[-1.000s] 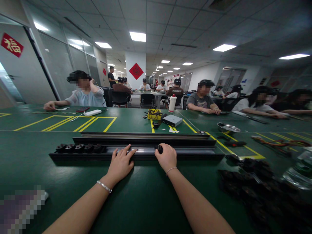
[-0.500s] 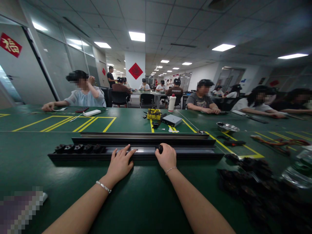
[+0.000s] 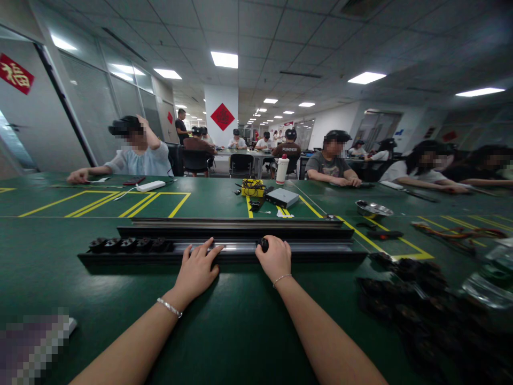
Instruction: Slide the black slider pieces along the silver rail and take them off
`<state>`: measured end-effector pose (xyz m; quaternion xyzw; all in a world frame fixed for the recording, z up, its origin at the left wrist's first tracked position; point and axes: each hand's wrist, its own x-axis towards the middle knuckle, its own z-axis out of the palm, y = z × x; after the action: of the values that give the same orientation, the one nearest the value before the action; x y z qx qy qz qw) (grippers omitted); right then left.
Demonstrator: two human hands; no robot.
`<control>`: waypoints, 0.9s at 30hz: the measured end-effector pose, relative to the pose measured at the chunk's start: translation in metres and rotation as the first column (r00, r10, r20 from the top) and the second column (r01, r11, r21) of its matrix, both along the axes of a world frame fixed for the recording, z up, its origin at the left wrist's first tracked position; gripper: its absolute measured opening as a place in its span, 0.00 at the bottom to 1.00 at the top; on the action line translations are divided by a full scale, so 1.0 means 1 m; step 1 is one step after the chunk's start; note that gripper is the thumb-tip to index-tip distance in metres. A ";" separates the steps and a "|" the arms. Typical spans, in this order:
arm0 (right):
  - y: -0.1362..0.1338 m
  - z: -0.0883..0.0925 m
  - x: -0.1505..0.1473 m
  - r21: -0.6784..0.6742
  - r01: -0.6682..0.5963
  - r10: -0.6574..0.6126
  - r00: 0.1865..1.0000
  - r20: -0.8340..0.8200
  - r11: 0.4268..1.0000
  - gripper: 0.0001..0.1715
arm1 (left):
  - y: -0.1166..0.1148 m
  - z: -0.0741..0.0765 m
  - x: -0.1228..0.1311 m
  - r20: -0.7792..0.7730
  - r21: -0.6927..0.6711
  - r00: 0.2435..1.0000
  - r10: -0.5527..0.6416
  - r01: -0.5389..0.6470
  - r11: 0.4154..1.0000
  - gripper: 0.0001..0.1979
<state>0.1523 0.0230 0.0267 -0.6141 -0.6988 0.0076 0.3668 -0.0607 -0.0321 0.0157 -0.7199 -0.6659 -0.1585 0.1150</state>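
A long black rail [image 3: 320, 256] with a shiny inner channel lies crosswise in front of me. In its left end several black socket modules [image 3: 127, 245] sit in a row. My left hand [image 3: 199, 270] rests on the channel, fingers spread and holding nothing visible. To its right, my right hand [image 3: 276, 259] pinches a small black socket module [image 3: 263, 244] at the channel; the fingers hide most of the module, so I cannot tell whether it is seated in the rail. Behind this rail lie more black rails [image 3: 236, 232], parallel to it.
A heap of black modules [image 3: 425, 310] and a clear plastic bottle [image 3: 492, 278] stand at the right. Beyond the rails are a yellow item [image 3: 253, 187], a grey box [image 3: 282, 198], a white bottle [image 3: 282, 170] and a metal bowl [image 3: 374, 209]. Other people sit across the green table.
My hands and the rail stay almost still, with only a slight view shift. Across the table at left, a person's raised hand has moved up towards the headset.
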 end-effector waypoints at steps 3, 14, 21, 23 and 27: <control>-0.001 0.000 0.000 -0.010 0.007 -0.007 1.000 -0.023 1.000 0.13 | 0.000 0.000 -0.001 -0.011 0.001 1.000 -0.002 0.002 1.000 0.26; -0.001 0.001 0.001 -0.035 0.006 -0.007 0.999 -0.052 0.999 0.13 | 0.000 -0.001 -0.001 -0.024 0.016 1.000 -0.011 0.011 1.000 0.25; 0.001 -0.001 0.004 -0.006 0.023 -0.023 0.999 -0.036 1.000 0.13 | 0.001 -0.002 -0.002 -0.024 0.014 1.000 -0.011 0.012 1.000 0.25; 0.002 -0.002 0.005 -0.012 0.029 -0.029 0.999 -0.026 1.000 0.13 | 0.001 -0.002 -0.002 -0.021 0.013 1.000 -0.011 0.011 1.000 0.26; 0.003 -0.003 0.006 -0.030 0.038 -0.039 0.999 -0.035 0.999 0.13 | 0.000 -0.001 -0.001 -0.018 0.014 1.000 -0.014 0.014 1.000 0.26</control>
<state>0.1584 0.0258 0.0237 -0.6323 -0.6802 0.0215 0.3701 -0.0618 -0.0317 0.0145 -0.7252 -0.6585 -0.1579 0.1249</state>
